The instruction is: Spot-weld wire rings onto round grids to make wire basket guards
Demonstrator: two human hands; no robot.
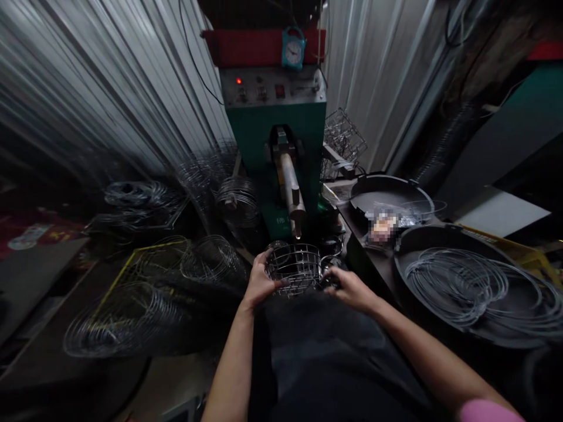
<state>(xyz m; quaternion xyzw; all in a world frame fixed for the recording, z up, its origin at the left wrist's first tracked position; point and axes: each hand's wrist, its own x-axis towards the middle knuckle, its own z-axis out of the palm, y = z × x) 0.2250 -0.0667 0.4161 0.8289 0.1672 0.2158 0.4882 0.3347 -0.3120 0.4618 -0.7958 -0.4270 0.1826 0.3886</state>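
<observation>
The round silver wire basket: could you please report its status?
Left hand gripping wire basket. Right hand beside it, contact unclear. Grey cylindrical metal machine arm just beyond basket.

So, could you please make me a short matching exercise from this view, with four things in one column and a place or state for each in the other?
Things:
1. wire basket
2. clock
3. wire rings
4. indicator light

Places and states:
A. lying in a dark round tray at the right of the picture
B. glowing red on the control panel
C. gripped at its side by the left hand
D. blue, in front of the red bar

Right pairs: 1-C, 2-D, 3-A, 4-B
</observation>
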